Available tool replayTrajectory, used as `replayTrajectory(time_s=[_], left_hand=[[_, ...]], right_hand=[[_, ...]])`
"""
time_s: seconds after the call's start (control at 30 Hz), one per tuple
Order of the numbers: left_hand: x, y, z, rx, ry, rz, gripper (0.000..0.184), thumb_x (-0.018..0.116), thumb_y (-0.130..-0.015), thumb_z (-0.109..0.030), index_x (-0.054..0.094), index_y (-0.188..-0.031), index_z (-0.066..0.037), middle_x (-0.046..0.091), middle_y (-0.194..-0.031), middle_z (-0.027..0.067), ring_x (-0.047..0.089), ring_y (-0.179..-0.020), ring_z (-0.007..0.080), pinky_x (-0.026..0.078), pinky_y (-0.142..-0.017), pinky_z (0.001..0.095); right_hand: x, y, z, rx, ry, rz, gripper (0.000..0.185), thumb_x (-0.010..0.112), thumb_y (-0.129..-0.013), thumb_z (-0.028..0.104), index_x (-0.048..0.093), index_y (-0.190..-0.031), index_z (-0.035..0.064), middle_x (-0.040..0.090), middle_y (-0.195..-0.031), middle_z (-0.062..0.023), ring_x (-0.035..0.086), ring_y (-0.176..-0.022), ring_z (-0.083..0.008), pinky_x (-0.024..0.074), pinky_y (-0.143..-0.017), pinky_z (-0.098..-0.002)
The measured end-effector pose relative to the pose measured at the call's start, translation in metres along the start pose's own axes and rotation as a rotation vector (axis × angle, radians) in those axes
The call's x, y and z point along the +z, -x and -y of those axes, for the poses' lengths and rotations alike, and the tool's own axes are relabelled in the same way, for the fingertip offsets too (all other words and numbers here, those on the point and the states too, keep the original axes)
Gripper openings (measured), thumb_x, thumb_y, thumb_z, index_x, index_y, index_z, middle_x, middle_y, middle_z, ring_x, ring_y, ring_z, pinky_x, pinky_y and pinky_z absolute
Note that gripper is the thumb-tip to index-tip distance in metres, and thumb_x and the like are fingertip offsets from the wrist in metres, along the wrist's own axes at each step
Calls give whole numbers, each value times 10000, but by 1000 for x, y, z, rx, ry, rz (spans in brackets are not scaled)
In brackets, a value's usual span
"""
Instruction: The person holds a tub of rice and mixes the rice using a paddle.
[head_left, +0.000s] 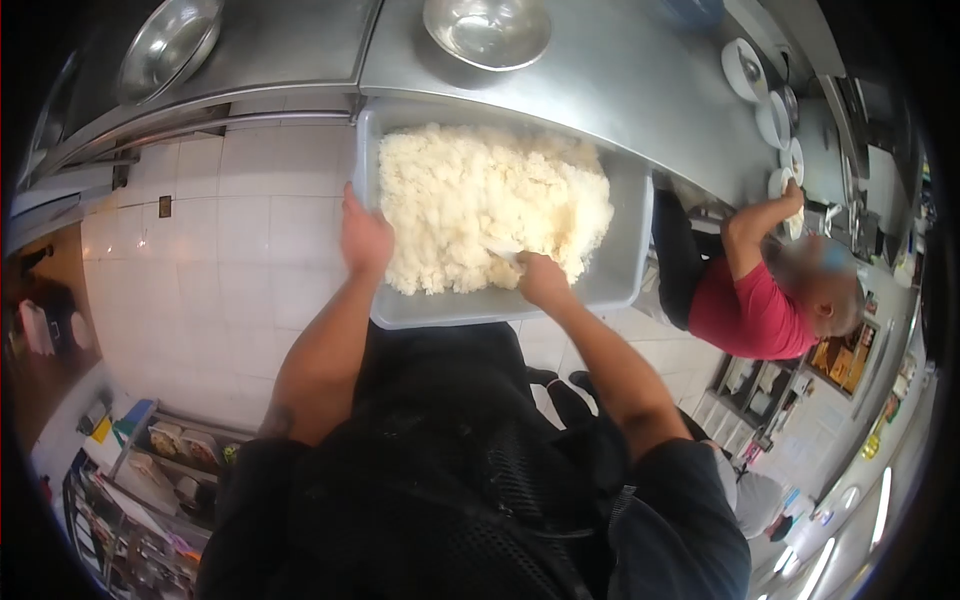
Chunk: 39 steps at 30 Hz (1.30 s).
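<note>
a shiny steel bowl (488,30) sits near the edge of the steel counter (630,85) here, and a second metal bowl (172,50) stands over on the section to the left. along the far right, white bowls (735,75) line up, and a person in a red shirt (738,312) is reaching toward them. below, pale floor tiles (235,240) carry one small dark square (165,207). loaded shelves (165,470) fill the lower left corner; bright light tubes (881,508) glow at lower right.

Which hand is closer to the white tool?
The right. The right hand holds the white tool; the left hand is farther off, at the left edge of the tub.
</note>
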<state>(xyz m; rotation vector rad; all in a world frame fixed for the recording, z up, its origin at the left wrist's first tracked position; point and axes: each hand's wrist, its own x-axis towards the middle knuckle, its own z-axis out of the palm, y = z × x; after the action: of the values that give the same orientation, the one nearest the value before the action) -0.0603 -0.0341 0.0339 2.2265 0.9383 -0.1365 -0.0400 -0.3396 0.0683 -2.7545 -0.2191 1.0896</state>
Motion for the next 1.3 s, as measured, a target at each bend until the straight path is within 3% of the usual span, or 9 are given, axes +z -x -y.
replayTrajectory(time_s=[0.17,0.27,0.4,0.5,0.73,0.8,0.93,1.2,1.3], left_hand=[[3,6,2,40,-43,-13,681,565,-939,-129,244,-1532,-38,518,-1372,253,596,-1123,456,503,-936,518],[3,3,4,51,-8,-17,686,568,-943,-136,236,-1536,-42,516,-1371,255,594,-1125,458,502,-935,518],[-1,5,4,58,2,-3,684,567,-948,-137,233,-1538,-47,515,-1371,254,596,-1124,457,503,-932,515],[-1,6,7,72,6,-7,690,570,-950,-133,227,-1541,-44,502,-1390,251,599,-1128,449,506,-930,507],[-4,0,4,40,7,21,708,576,-948,-128,209,-1546,-32,468,-1424,252,596,-1135,448,508,-933,495],[-2,3,7,79,-6,3,720,583,-946,-132,200,-1547,-30,474,-1414,259,596,-1133,450,508,-936,493],[-2,-3,9,67,13,32,728,591,-942,-134,200,-1548,-32,478,-1407,264,593,-1135,451,503,-942,498],[4,-1,19,139,24,-22,718,589,-942,-143,208,-1541,-34,497,-1390,270,600,-1124,454,509,-918,511],[-3,-1,12,105,35,15,715,588,-944,-153,214,-1541,-32,497,-1395,270,602,-1116,454,509,-920,509]], right_hand=[[63,-18,-1,264,-732,-79,498,685,-714,97,692,-1209,44,717,-1063,-240,695,-999,-403,545,-897,-430],[58,11,2,86,-422,-257,488,690,-727,106,706,-1212,59,703,-1139,-237,678,-1055,-398,533,-936,-412],[-38,63,-28,-99,-23,-43,507,649,-829,69,638,-1328,163,694,-1136,-231,686,-1025,-398,552,-891,-462],[-90,82,24,-168,362,135,437,585,-894,71,604,-1326,138,709,-1067,-200,702,-987,-381,565,-831,-483],[21,4,72,-174,301,113,293,582,-880,73,633,-1169,83,714,-1030,-178,705,-968,-372,570,-821,-479],[21,4,74,-57,100,146,492,613,-818,42,632,-1303,121,701,-1111,-189,670,-1055,-358,538,-898,-460],[37,9,32,-139,-157,-24,495,633,-793,46,667,-1280,125,687,-1189,-190,656,-1095,-369,526,-939,-447],[-103,77,42,-170,263,94,510,592,-811,-2,659,-1297,137,713,-1092,-192,693,-1019,-346,544,-899,-446],[-73,32,69,-252,472,142,258,569,-883,36,692,-1105,79,724,-1038,-182,713,-966,-346,580,-815,-451]])
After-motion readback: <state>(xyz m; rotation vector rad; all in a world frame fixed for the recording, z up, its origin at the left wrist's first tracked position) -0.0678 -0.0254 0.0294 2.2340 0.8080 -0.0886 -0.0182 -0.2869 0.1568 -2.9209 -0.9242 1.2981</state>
